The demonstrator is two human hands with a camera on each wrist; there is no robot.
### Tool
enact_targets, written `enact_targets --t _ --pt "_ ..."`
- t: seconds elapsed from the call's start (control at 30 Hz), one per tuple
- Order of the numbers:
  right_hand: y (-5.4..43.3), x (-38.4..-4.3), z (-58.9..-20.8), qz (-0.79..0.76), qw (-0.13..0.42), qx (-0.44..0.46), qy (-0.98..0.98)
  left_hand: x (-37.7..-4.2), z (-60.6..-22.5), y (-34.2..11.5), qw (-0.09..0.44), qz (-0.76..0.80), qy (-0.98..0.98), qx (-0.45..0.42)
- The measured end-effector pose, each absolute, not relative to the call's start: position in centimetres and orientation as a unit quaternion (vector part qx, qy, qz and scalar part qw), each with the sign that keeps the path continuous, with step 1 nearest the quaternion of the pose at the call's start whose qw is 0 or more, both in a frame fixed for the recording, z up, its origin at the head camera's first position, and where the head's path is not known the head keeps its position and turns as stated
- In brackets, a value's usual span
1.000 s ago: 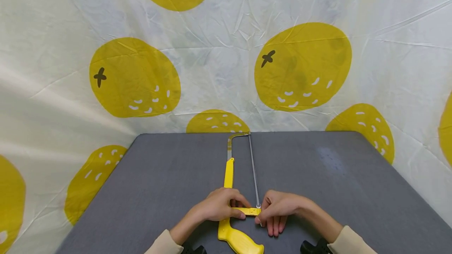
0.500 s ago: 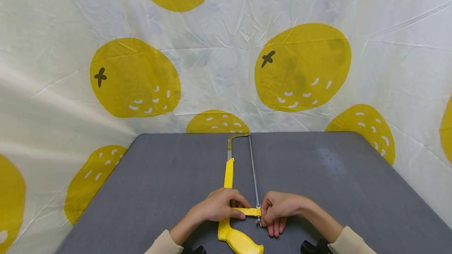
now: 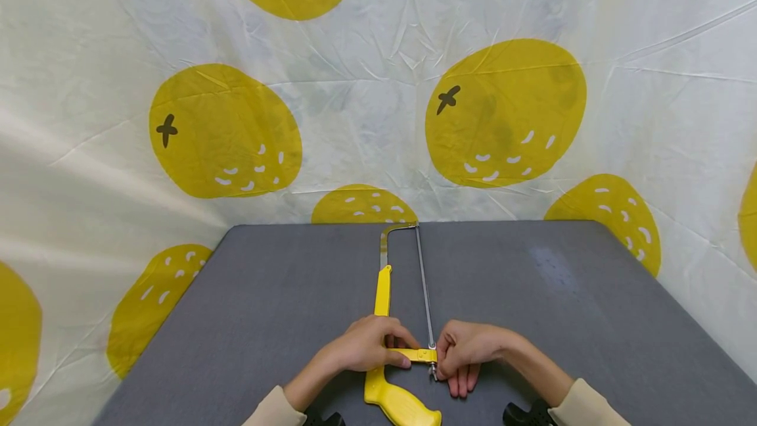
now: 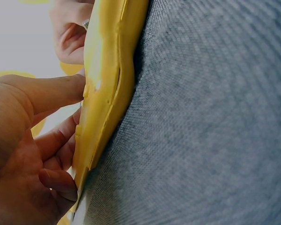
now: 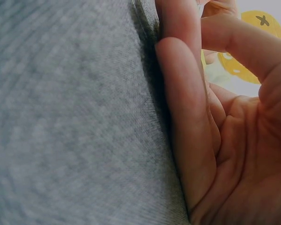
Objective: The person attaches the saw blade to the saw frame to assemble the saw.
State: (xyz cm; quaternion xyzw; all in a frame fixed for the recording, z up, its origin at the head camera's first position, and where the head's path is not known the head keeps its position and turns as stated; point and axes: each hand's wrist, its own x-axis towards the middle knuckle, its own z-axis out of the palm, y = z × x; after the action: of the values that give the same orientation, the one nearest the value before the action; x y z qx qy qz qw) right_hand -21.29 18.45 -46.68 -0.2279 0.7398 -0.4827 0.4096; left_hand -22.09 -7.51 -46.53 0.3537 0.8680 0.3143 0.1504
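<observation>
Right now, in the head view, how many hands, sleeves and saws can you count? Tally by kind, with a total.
Hands: 2, left hand and right hand
Sleeves: 2, left sleeve and right sleeve
Saws: 1, the yellow hacksaw
Total: 5

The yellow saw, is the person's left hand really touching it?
Touching. The head view shows it: the left hand lies over the yellow saw, with its thumb and fingers gripping the short bar.
</observation>
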Motion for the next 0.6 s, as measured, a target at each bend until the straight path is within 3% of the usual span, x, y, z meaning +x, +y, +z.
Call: enact_targets --t 0.6 --pt "18.48 -21.31 -46.35 -0.490 0.436 -0.211 0.725 -22.15 -46.67 -7.51 0.151 0.313 0.867 0.357"
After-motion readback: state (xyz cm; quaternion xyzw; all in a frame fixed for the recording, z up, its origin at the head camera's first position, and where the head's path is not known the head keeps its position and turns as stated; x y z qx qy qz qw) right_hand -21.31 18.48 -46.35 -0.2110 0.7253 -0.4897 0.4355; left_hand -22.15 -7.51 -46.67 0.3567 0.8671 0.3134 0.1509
